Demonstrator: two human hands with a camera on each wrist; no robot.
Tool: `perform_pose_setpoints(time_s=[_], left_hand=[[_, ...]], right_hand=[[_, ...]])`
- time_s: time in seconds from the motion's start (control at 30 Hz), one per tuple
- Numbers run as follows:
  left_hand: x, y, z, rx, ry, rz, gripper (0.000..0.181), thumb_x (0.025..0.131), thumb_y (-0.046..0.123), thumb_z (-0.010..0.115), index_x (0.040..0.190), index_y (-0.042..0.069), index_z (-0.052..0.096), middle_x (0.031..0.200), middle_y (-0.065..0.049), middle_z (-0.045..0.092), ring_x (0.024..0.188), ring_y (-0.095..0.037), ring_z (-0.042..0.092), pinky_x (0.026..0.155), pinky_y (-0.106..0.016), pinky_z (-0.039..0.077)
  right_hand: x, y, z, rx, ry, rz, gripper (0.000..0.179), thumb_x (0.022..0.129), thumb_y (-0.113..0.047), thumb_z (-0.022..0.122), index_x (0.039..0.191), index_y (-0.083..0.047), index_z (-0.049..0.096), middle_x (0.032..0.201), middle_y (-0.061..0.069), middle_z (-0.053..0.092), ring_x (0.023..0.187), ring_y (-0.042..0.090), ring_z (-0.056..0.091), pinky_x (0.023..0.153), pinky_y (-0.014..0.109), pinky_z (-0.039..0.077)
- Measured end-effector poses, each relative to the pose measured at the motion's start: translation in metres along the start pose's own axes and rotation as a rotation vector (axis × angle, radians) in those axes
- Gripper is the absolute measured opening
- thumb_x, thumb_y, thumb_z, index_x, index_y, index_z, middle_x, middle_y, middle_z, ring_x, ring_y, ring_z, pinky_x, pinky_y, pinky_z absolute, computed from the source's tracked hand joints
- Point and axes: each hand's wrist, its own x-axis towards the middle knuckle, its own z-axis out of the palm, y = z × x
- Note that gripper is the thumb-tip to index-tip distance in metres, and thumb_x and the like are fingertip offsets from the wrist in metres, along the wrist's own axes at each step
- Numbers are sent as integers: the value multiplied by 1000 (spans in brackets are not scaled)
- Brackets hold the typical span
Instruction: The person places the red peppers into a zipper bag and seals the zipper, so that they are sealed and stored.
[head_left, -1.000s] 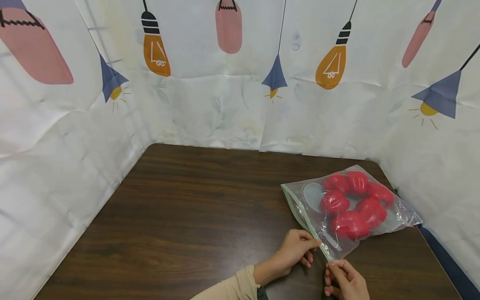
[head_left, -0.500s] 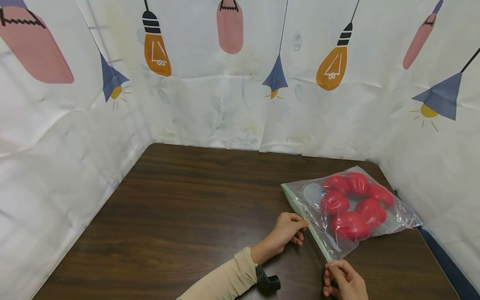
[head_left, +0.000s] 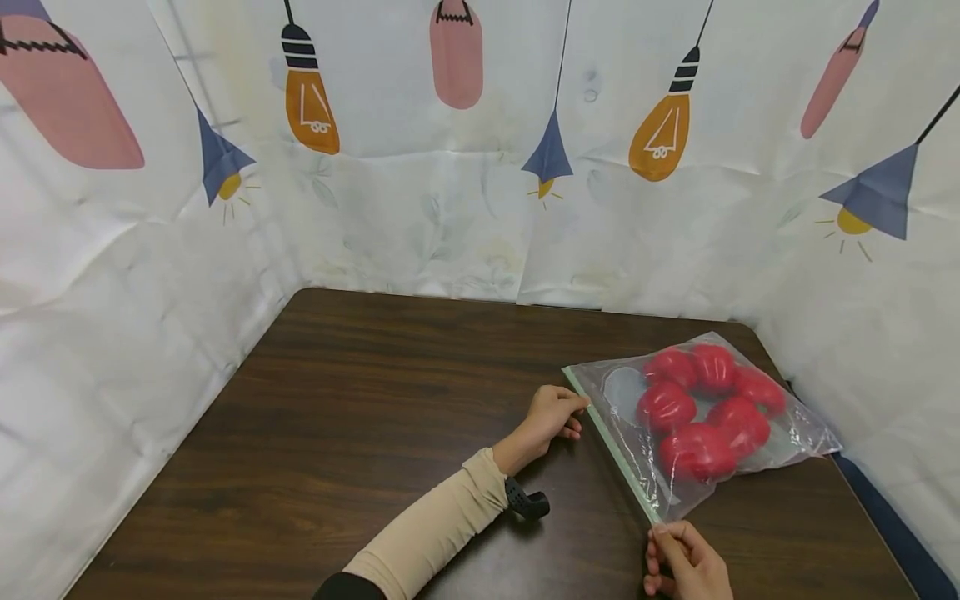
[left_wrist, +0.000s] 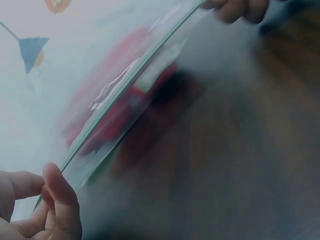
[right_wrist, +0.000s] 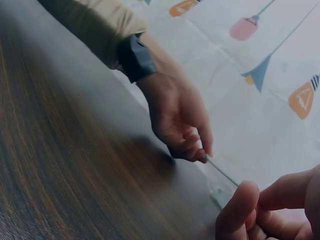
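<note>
A clear zip bag (head_left: 637,408) with a pale green zip strip lies at the right of the table, several shiny red rounded objects (head_left: 697,450) inside it. My left hand (head_left: 552,417) pinches the zip strip (head_left: 615,450) near its far corner between thumb and finger. At the strip's near corner my right hand (head_left: 690,560) pinches the edge, holding the strip taut. In the left wrist view the strip (left_wrist: 120,92) runs straight between both hands. The right wrist view shows the left hand (right_wrist: 177,117) at the strip's other end.
The dark wooden table (head_left: 375,400) is bordered by a white printed curtain (head_left: 420,225) at the back and sides. A black strap device (head_left: 527,500) sits on the left wrist below a beige sleeve (head_left: 442,525). Dark blue material (head_left: 888,508) shows past the right table edge.
My left hand has slid along the zip strip from near the right hand to the far corner. The strip now looks straight and pressed together. The right hand has stayed at the near corner.
</note>
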Motion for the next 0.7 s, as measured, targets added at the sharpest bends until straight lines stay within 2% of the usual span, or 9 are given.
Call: perform_pose_setpoints(time_s=[0.23,0.43,0.57,0.7], left_hand=[[26,14,-15,20,51,-14,19,99,12,69,102,-6,74,84,-3,61,52,-8,57,49,-19,54],[45,23,-28,82,68,18,22,101,13,67,108,-7,74,87,-6,61,55,-9,57,53,-19,55],[46,23,-31,127,65,53,24,103,14,65,110,-7,74,89,-9,63,56,-9,57,53,-20,56],[40,21,-39,188,82,108,29,106,19,61,114,-7,72,96,-16,70,56,-11,58,53,-22,57]], right_hand=[[0,1,3,4,-4,-11,18,104,-13,61,87,-12,66,72,-3,60,58,11,56,48,31,54],[1,-2,8,-36,15,24,16,103,-13,62,89,-6,65,72,-1,60,59,13,56,49,32,55],[3,-1,9,-62,15,21,17,104,-12,61,91,-2,65,72,1,61,58,13,57,48,33,56],[5,0,8,-94,-16,76,20,105,-18,60,95,-1,65,75,2,62,59,15,59,52,34,57]])
